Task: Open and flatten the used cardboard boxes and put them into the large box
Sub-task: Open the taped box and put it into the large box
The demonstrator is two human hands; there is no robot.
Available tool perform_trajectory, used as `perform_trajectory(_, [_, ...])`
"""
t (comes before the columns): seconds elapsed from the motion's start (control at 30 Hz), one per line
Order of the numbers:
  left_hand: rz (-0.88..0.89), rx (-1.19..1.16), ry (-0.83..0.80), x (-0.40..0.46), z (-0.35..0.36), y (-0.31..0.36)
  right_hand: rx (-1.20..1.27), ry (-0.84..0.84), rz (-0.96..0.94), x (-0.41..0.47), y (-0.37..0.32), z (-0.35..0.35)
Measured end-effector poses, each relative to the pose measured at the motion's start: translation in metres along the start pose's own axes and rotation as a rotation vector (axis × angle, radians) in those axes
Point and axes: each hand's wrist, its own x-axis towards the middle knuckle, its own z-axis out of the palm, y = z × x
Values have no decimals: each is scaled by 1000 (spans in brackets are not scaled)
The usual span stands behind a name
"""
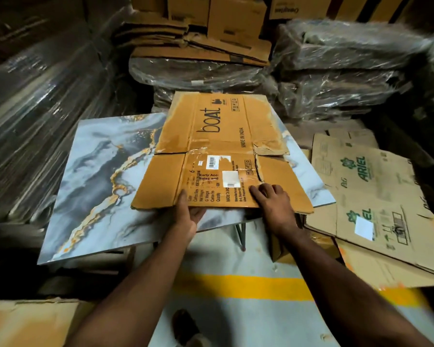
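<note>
- Nearest, the floor (236, 259) is pale with a yellow stripe (236, 286) across it; both forearms reach over it toward the table (93, 171), a marble-patterned top.
- The left hand (187, 216) holds the near edge of the flattened boat box (223, 151), thumb on top and fingers curled underneath, a real grip on the cardboard.
- The right hand (273, 199) lies on top of the same box near that edge, fingers spread fairly straight, pressing down, not gripping.
- The box lies flat on the table's right part, its flaps spread, and its near right corner hangs past the table edge.
- To do this step well, I judge the creases should be pressed fully flat while the right palm pins the sheet; then lift it with both hands from opposite edges so the loose torn flap (271, 146) does not fold back or catch.
- To the right, a flattened Ariel box (361, 196) lies on other flattened cardboard.
- Farther back stand plastic-wrapped bundles (336, 71) and a stack of flattened cartons (198, 46).
- Which container is the large box, I cannot tell.
</note>
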Motion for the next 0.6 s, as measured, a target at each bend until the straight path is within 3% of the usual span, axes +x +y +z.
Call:
perform_trajectory(0.1, [108,-10,72,-19,17,9,20,44,-8,-7,15,-23])
perform_trajectory(0.23, [208,-1,32,-53,38,0,98,142,-18,-28,45,-47])
perform_trajectory(0.4, [125,-80,-128,-94,52,-22,139,106,21,-67,79,-63])
perform_trajectory(0.6, [160,-72,-248,-129,84,-41,121,102,118,-95,120,-84])
